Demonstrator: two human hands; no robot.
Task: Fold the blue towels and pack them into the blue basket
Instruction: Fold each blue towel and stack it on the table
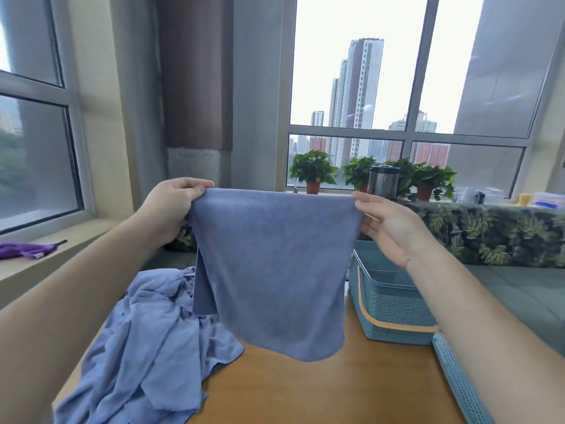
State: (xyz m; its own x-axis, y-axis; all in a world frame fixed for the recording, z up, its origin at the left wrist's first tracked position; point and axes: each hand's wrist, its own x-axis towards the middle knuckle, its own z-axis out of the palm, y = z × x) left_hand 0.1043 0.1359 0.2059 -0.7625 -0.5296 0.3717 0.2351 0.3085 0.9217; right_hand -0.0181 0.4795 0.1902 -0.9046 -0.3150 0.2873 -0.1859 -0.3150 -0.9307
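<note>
Blue cloth first: one soft blue towel (275, 270) hangs in the air over the brown wooden table (305, 393), stretched by its top edge between both hands. Left hand (171, 206): fingers curled over the top left corner, a firm pinch. Right hand (388, 221): palm toward the camera, thumb on the near face of the top right corner, fingers behind it. This is a lighter pinch, with the rest of the hand fairly spread. A second layer shows behind the towel's left side, so it looks doubled once; the lower hem is clear of the tabletop. To its left on the table lies a heap of crumpled blue towels (146, 332), none folded. Whether the hanging back layer touches the heap, cannot tell. To the right, the blue perforated plastic basket with an orange handle (394, 301) stands on the table just behind the towel's right edge. The visible part of its inside holds no towel; the rest is hidden by cloth and wrist. Judgement: early in the task. One towel is mid-fold, nothing is packed as far as seen, and the whole heap is left. A flat blue perforated piece (458, 384) lies at the near right, perhaps the basket's lid.
</note>
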